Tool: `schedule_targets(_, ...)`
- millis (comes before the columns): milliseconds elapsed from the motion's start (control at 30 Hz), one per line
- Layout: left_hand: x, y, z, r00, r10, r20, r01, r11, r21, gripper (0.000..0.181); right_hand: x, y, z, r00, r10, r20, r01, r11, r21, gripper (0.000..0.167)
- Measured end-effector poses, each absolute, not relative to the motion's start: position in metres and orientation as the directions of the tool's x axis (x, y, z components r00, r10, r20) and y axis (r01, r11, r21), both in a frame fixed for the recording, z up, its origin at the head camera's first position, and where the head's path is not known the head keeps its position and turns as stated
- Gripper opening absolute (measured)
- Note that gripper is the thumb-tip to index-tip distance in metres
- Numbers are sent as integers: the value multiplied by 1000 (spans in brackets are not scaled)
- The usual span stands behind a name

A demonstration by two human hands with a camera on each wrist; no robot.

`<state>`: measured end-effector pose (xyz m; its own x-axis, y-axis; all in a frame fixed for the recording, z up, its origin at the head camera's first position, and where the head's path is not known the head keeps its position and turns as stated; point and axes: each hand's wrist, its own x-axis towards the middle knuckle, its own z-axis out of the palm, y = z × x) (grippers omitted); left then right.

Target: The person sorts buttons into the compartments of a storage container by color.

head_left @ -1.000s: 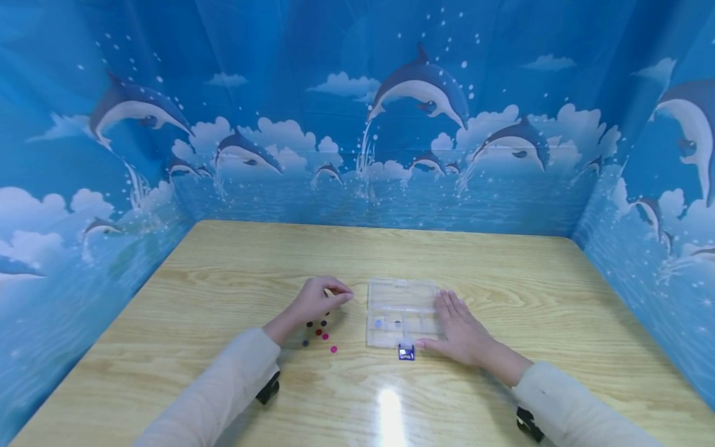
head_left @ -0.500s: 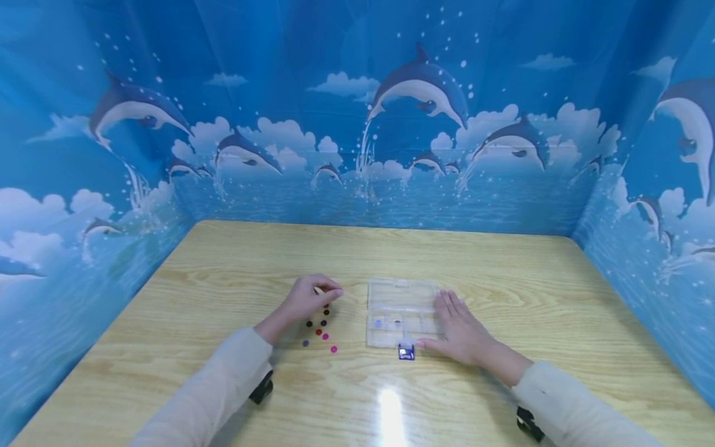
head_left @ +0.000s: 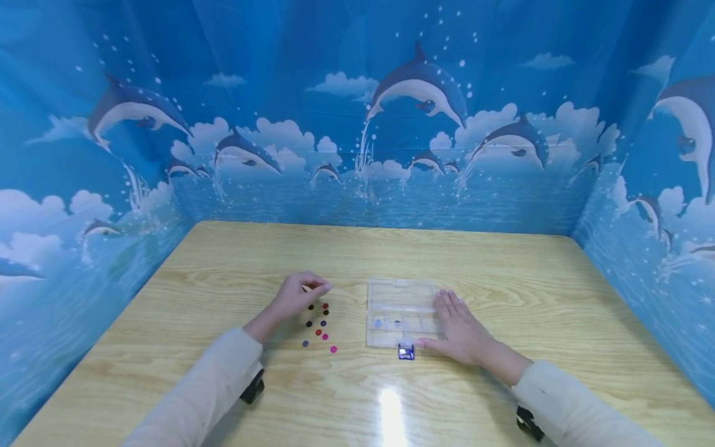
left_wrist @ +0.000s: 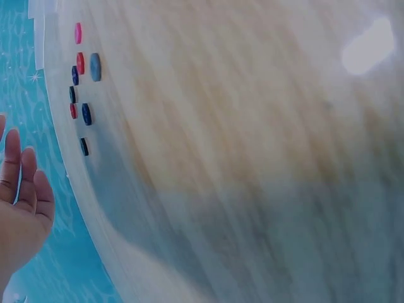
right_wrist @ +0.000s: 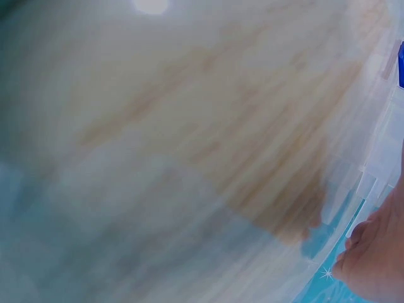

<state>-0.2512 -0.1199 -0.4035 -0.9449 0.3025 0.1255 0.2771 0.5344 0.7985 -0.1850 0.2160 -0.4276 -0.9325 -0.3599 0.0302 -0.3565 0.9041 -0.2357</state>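
My left hand [head_left: 295, 297] hovers over the far end of a scatter of small round buttons, thumb and index fingertips close together. I see nothing between them. In the left wrist view its fingers [left_wrist: 26, 180] are loosely bent. The buttons are pink [head_left: 333, 349], red [head_left: 318, 332], dark [head_left: 310, 324] and grey-blue [head_left: 305, 343]. My right hand [head_left: 460, 329] rests along the right side of a clear plastic box [head_left: 385, 340], fingers extended. The box lies with its lid [head_left: 402, 292] laid back; a pale blue button [head_left: 378, 323] and a dark one [head_left: 398, 323] sit in separate compartments.
A shiny blue-purple square piece [head_left: 406, 352] is at the box's front edge, next to my right thumb. The wood-grain table [head_left: 480, 261] is bordered by a blue dolphin-print curtain [head_left: 346, 198] at the back and sides.
My left hand has moved left, away from the box, uncovering more buttons beneath it. My right hand and the box have stayed where they were.
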Motion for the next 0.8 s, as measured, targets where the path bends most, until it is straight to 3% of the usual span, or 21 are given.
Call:
schedule_targets(333, -245, -127, -407, -946, 312, 86, 254, 550, 795, 21, -185, 216, -428, -932, -363, 28, -359, 903, -237, 101)
schedule_targets(800, -239, -135, -414, -919, 379, 106, 313, 539, 782, 16, -185, 216, -427, -932, -362, 26, -357, 902, -241, 101)
